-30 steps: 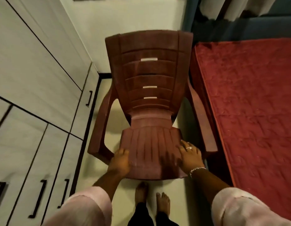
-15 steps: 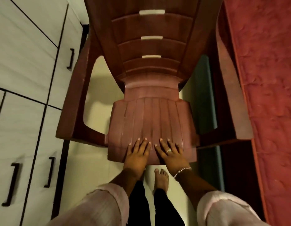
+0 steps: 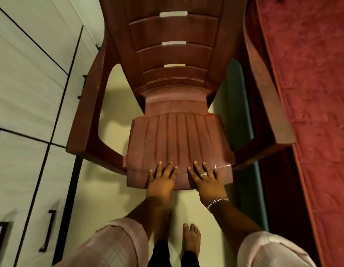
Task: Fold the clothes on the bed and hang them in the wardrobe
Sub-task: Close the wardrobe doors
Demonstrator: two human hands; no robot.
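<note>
A: How did the hands lie?
B: Left hand (image 3: 161, 179) and right hand (image 3: 205, 178) pressed flat, fingers straight, on the chair (image 3: 178, 135) seat's near edge, gripping nothing.
A: And around them?
B: Wardrobe (image 3: 28, 89) at left, bed (image 3: 312, 93) at right, touching the chair's arm.

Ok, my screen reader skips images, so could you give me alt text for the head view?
Both hands, left hand and right hand, rest flat on the front edge of a brown plastic chair, seen from above. White wardrobe at left, red bed at right.
</note>
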